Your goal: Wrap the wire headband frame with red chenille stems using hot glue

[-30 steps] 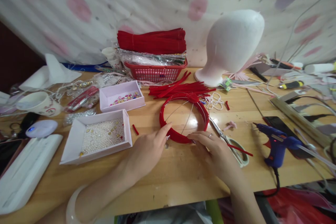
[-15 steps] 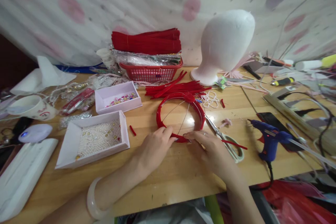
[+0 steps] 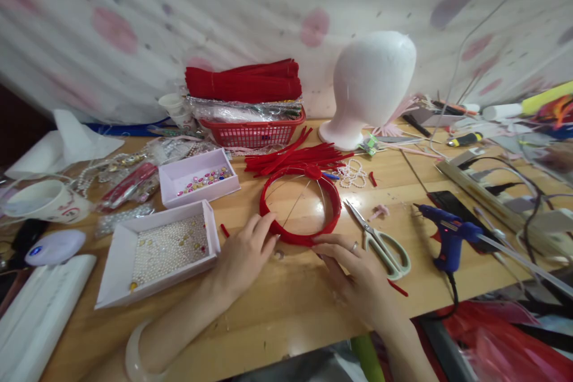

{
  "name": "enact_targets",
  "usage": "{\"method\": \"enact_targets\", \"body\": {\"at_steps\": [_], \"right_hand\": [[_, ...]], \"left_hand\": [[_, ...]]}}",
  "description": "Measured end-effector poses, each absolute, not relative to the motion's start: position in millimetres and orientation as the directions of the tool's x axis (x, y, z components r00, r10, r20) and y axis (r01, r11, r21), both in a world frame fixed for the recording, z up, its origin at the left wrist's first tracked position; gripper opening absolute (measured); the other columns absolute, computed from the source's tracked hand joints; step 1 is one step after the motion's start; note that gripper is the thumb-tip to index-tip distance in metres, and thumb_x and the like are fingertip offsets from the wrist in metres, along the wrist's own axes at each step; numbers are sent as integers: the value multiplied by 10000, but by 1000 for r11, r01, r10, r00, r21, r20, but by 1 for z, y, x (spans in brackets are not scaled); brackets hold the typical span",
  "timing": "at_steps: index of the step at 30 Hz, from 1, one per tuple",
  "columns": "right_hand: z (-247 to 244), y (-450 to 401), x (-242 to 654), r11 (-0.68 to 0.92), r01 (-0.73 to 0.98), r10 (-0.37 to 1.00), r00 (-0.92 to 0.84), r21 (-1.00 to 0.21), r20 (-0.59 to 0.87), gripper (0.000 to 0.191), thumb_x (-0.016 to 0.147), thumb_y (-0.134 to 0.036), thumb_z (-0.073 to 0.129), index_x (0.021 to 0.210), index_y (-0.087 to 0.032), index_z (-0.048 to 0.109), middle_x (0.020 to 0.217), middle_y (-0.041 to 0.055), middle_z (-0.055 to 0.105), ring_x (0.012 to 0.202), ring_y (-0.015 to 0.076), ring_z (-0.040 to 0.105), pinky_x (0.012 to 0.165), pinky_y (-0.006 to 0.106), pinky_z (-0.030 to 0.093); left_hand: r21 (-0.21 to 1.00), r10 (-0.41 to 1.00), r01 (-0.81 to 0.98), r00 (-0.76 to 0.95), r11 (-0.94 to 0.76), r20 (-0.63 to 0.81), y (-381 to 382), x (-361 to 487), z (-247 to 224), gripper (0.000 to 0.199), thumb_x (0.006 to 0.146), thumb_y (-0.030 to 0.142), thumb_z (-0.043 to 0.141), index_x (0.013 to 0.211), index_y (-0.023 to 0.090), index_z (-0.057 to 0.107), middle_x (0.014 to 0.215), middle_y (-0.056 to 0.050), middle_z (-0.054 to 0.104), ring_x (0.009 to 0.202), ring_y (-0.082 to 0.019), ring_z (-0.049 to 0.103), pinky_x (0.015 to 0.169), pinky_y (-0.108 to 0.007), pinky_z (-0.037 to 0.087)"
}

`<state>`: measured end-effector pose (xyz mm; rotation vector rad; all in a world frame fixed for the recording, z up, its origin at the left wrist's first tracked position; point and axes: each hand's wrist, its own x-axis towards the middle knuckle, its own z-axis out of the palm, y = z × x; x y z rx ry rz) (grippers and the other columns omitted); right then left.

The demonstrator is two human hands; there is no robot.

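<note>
A red fuzzy-wrapped hoop (image 3: 336, 215) with thin wires across its middle and a round red piece at its far side lies on the wooden table. My left hand (image 3: 250, 248) pinches its near left edge between thumb and fingers. At the near edge, the fingertips of my right hand (image 3: 351, 262) close on the hoop; the thumb is partly hidden. A red chenille strip (image 3: 397, 288) sticks out past my right hand, its other end hidden. Scissors (image 3: 380, 245) with pale green handles lie just beyond that hand.
Left stand a tray of pearl beads (image 3: 168, 248) and a tray of coloured gems (image 3: 206, 182). Behind are red chenille stems (image 3: 295, 158), a red basket (image 3: 255, 133) and a white foam head (image 3: 373, 83). A blue glue gun (image 3: 447, 233) and a power strip (image 3: 474, 185) are right.
The hoop has turned and tilted slightly. My left hand has shifted left along its edge. The red strip that stretched across the scissors handles now lies lower, beside my right hand. The view has shifted.
</note>
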<state>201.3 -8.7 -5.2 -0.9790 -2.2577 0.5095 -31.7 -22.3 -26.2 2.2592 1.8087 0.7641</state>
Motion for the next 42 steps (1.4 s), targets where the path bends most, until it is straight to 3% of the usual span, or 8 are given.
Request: {"method": "enact_targets", "body": {"at_steps": [5,9,13,18,21,26,34,42], "right_hand": [[-10,-13,203,645,544,760,-533,-536,373,248,929,-47,501,983,-189,695,989,84,751,865,182,727,730,265,579],[-14,-17,204,672,511,733,-561,-536,385,273,946,-56,477,1021,-196,699,1024,86,748,906,175,721,755,262,576],[-12,-28,224,599,583,801,-457,-549,387,147,945,-188,570,991,-230,703,966,54,746,875,193,703,774,293,552],[-11,-39,288,-121,848,809,385,-516,444,397,879,-548,587,651,-225,558,615,30,567,586,221,561,608,361,435],[-16,-30,326,-429,811,705,576,-397,415,476,745,-699,614,698,-233,526,634,75,548,704,338,585,687,479,445],[-28,5,356,-357,865,758,489,-352,433,669,747,-777,510,951,-159,662,977,228,673,1073,480,585,900,588,418],[0,39,351,-49,904,864,252,-425,435,309,798,-436,693,557,-292,564,443,9,449,466,222,552,428,320,325],[18,-20,285,-76,576,885,415,-814,211,236,850,-442,660,854,-214,720,830,90,712,545,206,613,388,312,463]], "left_hand": [[237,810,822,382,-518,446,-38,-22,-31,235,1011,189,444,1234,161,513,915,-46,705,688,-184,705,537,-279,557],[155,792,794,525,-588,312,-41,-13,-32,345,1017,210,446,1359,167,450,937,-43,697,673,-189,704,508,-282,544],[202,849,828,484,-523,213,-39,-11,-34,157,1003,196,472,1093,197,600,892,-23,684,687,-201,711,524,-291,555],[328,849,785,454,-525,271,-42,-17,-33,158,1004,194,449,1011,180,606,888,-37,703,750,-210,726,602,-315,591],[442,873,755,381,-484,306,-45,-18,-31,144,970,237,510,1057,174,607,926,-49,711,770,-219,733,630,-334,608],[541,927,753,306,-374,216,-46,-15,-30,190,948,217,504,1082,181,633,989,-61,709,806,-220,734,698,-354,622],[509,909,759,391,-407,144,-45,-19,-34,339,974,186,469,1292,193,584,1166,-98,667,893,-219,728,791,-385,633],[527,902,737,399,-424,167,-48,-20,-38,446,940,114,434,1367,198,529,1280,-122,627,892,-242,727,716,-414,644]]}}
